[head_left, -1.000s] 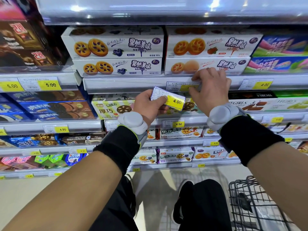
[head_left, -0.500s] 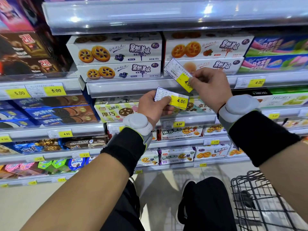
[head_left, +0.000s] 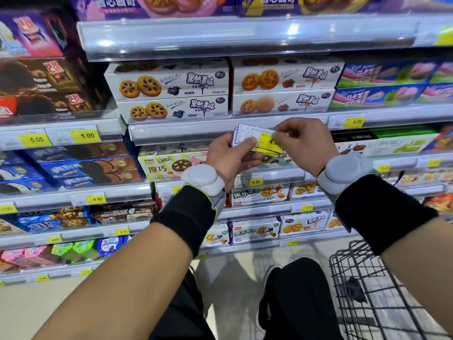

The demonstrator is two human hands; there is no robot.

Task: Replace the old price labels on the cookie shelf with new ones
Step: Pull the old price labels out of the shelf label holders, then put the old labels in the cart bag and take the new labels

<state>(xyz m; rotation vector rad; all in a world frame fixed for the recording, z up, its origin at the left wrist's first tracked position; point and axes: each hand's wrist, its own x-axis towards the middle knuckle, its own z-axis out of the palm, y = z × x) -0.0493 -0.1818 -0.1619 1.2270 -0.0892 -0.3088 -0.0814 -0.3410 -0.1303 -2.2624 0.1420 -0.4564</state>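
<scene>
Nearest me, a wire cart (head_left: 382, 290) stands below my right forearm, well under the fingers.

Left hand (head_left: 228, 158): fingers closed, thumb on top, pinching a small stack of labels (head_left: 255, 141) at its left, white end. Right hand (head_left: 306, 143): thumb and forefinger closed on the right, yellow end of the top label, where a price beginning "4" shows. The stack thus spans the gap between the two hands, held just in front of the rail (head_left: 183, 131), not touching it as far as I can tell.

Handling, as I judge it: the labels are thin paper or card, very light, limp at the corners, and apt to slide over one another. A pinch at a short edge with the pads should separate one; a grip across the middle would likely bend it. Loose sheets could slip from the stack if the left thumb eases.

Beyond the fingers, the rail directly behind the stack looks bare, so I take that slot as the one awaiting a new label. A mounted label (head_left: 346, 122) reading 4.00 sits on the same rail to the right of my right hand. Above the rail lie the cookie boxes (head_left: 282, 79).
</scene>
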